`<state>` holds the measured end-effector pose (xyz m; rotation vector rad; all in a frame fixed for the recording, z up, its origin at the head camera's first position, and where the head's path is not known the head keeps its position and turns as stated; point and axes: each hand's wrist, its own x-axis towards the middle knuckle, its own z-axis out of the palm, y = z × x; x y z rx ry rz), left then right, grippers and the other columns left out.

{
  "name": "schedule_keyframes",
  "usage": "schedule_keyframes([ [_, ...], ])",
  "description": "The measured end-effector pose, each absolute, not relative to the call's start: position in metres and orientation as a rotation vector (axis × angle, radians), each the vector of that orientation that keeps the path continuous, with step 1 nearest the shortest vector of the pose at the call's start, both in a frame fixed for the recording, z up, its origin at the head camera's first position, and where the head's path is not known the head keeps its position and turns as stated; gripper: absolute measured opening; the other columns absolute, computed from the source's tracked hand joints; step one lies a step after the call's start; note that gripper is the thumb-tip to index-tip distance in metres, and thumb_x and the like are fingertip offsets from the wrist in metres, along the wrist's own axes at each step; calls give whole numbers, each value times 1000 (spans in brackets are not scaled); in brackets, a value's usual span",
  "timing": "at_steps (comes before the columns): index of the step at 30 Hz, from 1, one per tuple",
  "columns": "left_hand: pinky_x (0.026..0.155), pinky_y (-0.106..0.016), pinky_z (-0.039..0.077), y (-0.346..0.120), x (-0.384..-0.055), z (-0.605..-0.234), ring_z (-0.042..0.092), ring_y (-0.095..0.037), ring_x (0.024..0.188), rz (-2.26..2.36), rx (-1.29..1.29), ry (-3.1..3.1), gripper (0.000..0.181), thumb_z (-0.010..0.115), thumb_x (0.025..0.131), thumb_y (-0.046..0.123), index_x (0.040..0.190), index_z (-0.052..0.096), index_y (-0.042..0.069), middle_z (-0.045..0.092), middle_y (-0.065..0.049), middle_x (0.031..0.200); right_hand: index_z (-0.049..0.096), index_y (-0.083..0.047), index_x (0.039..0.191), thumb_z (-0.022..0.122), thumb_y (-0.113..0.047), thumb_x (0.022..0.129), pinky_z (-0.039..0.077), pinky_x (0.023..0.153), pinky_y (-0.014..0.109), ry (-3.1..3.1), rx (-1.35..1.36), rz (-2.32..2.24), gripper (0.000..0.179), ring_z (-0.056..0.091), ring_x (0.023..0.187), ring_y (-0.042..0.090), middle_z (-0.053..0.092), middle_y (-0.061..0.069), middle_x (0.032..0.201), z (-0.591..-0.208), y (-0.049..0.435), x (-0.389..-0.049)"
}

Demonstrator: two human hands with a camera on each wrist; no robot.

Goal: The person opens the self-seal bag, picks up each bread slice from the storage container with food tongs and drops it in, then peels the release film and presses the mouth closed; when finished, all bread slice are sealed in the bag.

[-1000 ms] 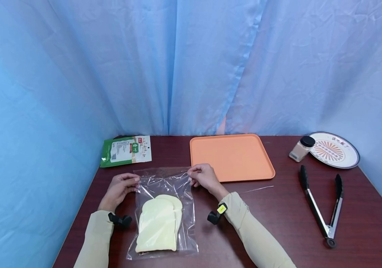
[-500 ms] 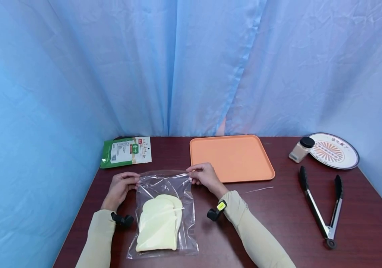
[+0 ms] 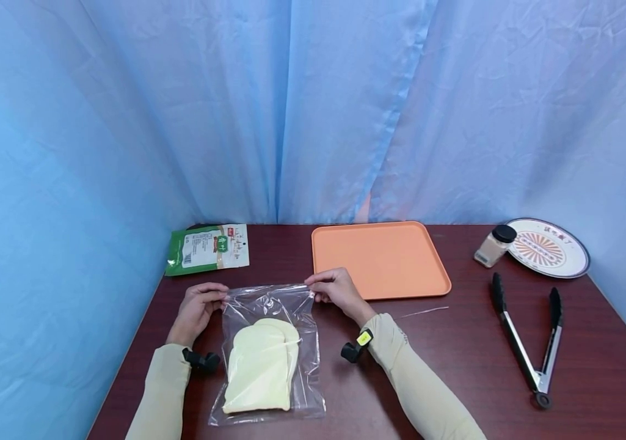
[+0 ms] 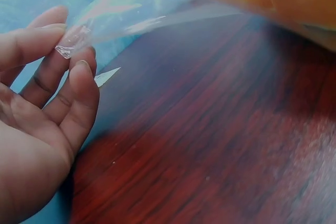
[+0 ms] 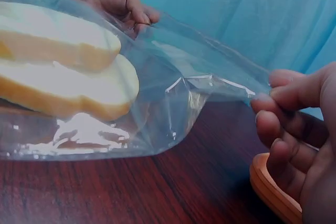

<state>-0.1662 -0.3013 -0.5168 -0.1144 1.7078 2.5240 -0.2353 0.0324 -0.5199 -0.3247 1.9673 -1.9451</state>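
Observation:
A clear plastic bag [image 3: 307, 391] lies on the table with two slices of bread [image 3: 258, 370] inside, one partly over the other. My left hand [image 3: 196, 311] pinches the left corner of the bag's far end. At the opposite corner my right hand [image 3: 340, 294] pinches the film between thumb and fingers. The far end is drawn nearly straight between both hands. In the left wrist view, a corner of film shows in the fingers of the left hand [image 4: 50, 87]. Seen from the right wrist, the bread slices [image 5: 68, 72] lie back from the bag's lifted end.
Beyond the right hand lies an orange tray [image 3: 381, 260]. A green and white packet [image 3: 207, 249] is at the back left. To the right are a thin clear strip [image 3: 424, 311], a black-lidded jar [image 3: 494, 245], a patterned plate [image 3: 548, 249] and spread tongs [image 3: 527, 342].
The bag's far edge has come slightly nearer and now lies flatter and straighter between the hands. Both hands keep their pinch and barely move.

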Motion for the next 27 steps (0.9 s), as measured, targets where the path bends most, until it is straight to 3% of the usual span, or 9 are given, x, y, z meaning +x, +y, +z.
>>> schedule_keyframes([
  [7, 62, -22, 57, -302, -167, -518, 68, -10, 66, 2529, -87, 1701, 31, 53, 96, -11, 85, 77, 4, 75, -1, 81, 71, 13, 99, 61, 6, 89, 42, 50, 20, 2046, -499, -1906, 16, 56, 52, 7, 63, -3, 58, -521, 35, -233],
  [13, 63, -22, 56, -302, -169, -522, 66, -10, 66, 2468, -66, 1810, 33, 53, 96, -11, 81, 76, 7, 73, 1, 80, 72, 11, 95, 59, 8, 91, 42, 50, 20, 2110, -605, -1862, 14, 54, 54, 10, 62, 27, 67, -520, 37, -232],
  [15, 63, -22, 56, -301, -169, -523, 66, -9, 66, 2435, -59, 1870, 33, 53, 96, -11, 80, 75, 9, 72, 2, 80, 73, 9, 94, 58, 8, 91, 42, 50, 19, 2146, -642, -1829, 15, 54, 54, 10, 61, 32, 70, -520, 38, -232],
  [27, 70, -19, 55, -297, -170, -526, 61, -8, 83, 2227, -21, 2137, 29, 47, 95, -13, 81, 68, 3, 65, 4, 90, 78, -4, 90, 62, 2, 88, 48, 56, 18, 2443, -861, -1608, 17, 57, 58, -1, 71, 13, 70, -520, 41, -234],
])
